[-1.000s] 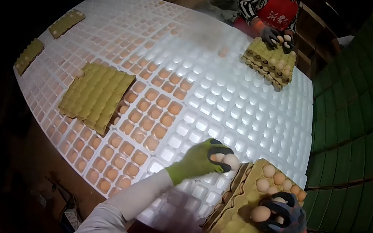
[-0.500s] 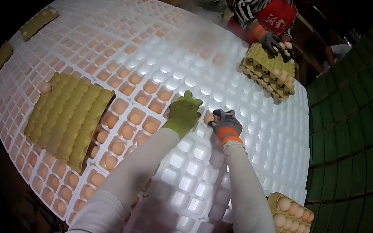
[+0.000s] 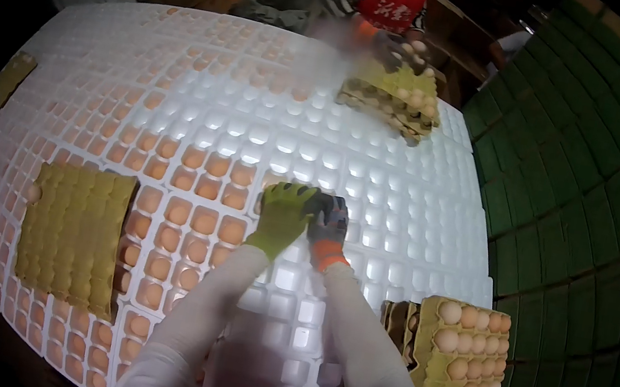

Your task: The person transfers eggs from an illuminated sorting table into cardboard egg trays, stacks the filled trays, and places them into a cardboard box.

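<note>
My left hand [image 3: 284, 214], in a green glove, is over the white foam tray cells [image 3: 287, 276] at the edge of the filled ones. Its fingers curl downward and what they hold, if anything, is hidden. Right against it is my right hand [image 3: 331, 222], in a grey glove with an orange cuff, its fingers bent and pressed together; no egg shows in it. Brown eggs [image 3: 240, 173] sit in cells just left of my hands. Cells to the right hold no eggs.
A cardboard egg tray [image 3: 74, 235] lies on the left. Stacked egg trays with eggs [image 3: 457, 369] stand at right front. Across the table, a person in a red apron [image 3: 394, 1] handles eggs over more stacked trays [image 3: 393, 96]. Green panels [image 3: 589, 210] line the right side.
The view has shifted right, so things appear farther left. My hands have come together. The egg seen at my right fingertips is out of sight. More of the right-front trays shows.
</note>
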A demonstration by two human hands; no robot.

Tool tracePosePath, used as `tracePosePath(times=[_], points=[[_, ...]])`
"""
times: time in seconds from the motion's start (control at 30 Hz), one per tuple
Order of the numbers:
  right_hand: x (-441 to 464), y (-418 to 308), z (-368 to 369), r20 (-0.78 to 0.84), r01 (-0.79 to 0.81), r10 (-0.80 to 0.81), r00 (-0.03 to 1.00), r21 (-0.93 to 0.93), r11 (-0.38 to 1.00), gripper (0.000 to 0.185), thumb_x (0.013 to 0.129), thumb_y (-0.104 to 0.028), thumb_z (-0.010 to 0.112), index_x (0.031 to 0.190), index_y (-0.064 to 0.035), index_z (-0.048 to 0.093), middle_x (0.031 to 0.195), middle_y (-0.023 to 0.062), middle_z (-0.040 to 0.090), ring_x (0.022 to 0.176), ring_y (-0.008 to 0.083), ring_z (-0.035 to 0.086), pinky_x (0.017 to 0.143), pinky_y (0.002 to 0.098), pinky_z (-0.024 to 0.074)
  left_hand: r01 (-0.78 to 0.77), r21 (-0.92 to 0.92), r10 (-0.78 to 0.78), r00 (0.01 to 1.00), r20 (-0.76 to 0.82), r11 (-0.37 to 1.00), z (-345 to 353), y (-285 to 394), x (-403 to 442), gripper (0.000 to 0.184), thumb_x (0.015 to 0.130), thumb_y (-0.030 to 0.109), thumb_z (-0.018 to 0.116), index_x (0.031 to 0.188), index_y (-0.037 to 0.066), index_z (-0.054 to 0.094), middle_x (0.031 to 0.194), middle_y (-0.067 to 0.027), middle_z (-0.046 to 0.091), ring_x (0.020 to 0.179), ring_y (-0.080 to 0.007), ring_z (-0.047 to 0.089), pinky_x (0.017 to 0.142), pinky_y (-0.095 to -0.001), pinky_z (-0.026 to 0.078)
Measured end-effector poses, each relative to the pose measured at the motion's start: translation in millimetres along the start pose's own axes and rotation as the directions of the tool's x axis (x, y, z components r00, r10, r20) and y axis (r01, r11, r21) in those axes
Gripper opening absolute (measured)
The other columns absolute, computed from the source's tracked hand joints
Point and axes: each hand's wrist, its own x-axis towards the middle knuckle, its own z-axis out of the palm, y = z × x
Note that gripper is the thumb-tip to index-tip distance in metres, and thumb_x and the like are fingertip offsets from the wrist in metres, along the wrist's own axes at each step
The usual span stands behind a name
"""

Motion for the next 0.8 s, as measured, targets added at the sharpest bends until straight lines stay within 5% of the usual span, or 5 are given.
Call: tracePosePath(times=[0.17,0.37,0.53,0.67,0.8], points=[[27.5,-17.6,-20.1,0.142,-0.348,0.358,0.923,-0.094,0.933,0.019,0.093,-0.018,0.062,0.109,-0.0108,0.071,0.110,0.0167,0.069,0.106,0.0346,0.066,0.093,0.0426,0.0523,-0.117,0.022,0.112,0.981,0.157,0.993,21.1,-16.4,-8.6,0.053,0.082,0.012,0.067,0.135,0.010,0.060,0.123,-0.0116,0.063,0.121,-0.0331,0.054,0.107,-0.0498,0.037],[82.7,-147.4,-143.6,0.707,0.241,0.119,0.697,-0.387,0.890,0.037,0.090,-0.036,0.060,0.116,-0.0110,0.070,0.118,0.0139,0.071,0.111,0.0355,0.067,0.097,0.0441,0.0522,-0.026,-0.020,0.028,0.994,0.110,0.999,-37.6,60.7,12.3,0.041,0.083,0.012,0.067,0.123,0.006,0.066,0.118,-0.0096,0.066,0.113,-0.0335,0.059,0.101,-0.0466,0.043],[37.7,-152.1,-355.2,0.527,0.145,0.017,0.850,-0.265,0.953,0.026,0.092,-0.036,0.064,0.103,-0.0133,0.071,0.102,0.0113,0.071,0.090,0.0327,0.070,0.078,0.0436,0.0557,0.250,-0.801,0.116,0.923,0.367,0.543,-77.7,181.9,14.8,0.033,0.080,0.018,0.077,0.110,0.006,0.072,0.106,-0.0107,0.071,0.092,-0.0325,0.069,0.084,-0.0412,0.056],[-47.2,-135.6,-488.9,0.567,-0.179,0.311,0.762,-0.277,0.944,0.026,0.086,-0.036,0.072,0.103,-0.0158,0.073,0.090,0.0047,0.068,0.082,0.0246,0.068,0.074,0.0398,0.0551,-0.121,-0.592,0.379,0.863,0.333,0.796,-122.6,281.5,0.4,0.054,0.077,0.023,0.084,0.127,0.011,0.067,0.118,-0.0112,0.067,0.099,-0.0289,0.067,0.087,-0.0390,0.056],[-130.1,-131.2,-506.0,0.690,0.358,0.188,0.699,-0.565,0.743,0.045,0.076,-0.046,0.082,0.107,-0.0162,0.068,0.098,0.0045,0.061,0.089,0.0249,0.065,0.076,0.0402,0.0522,-0.376,-0.214,0.431,0.733,0.527,0.902,-107.1,329.2,-8.2,0.051,0.073,0.027,0.080,0.120,0.013,0.064,0.115,-0.0103,0.063,0.104,-0.0310,0.063,0.084,-0.0451,0.053]])
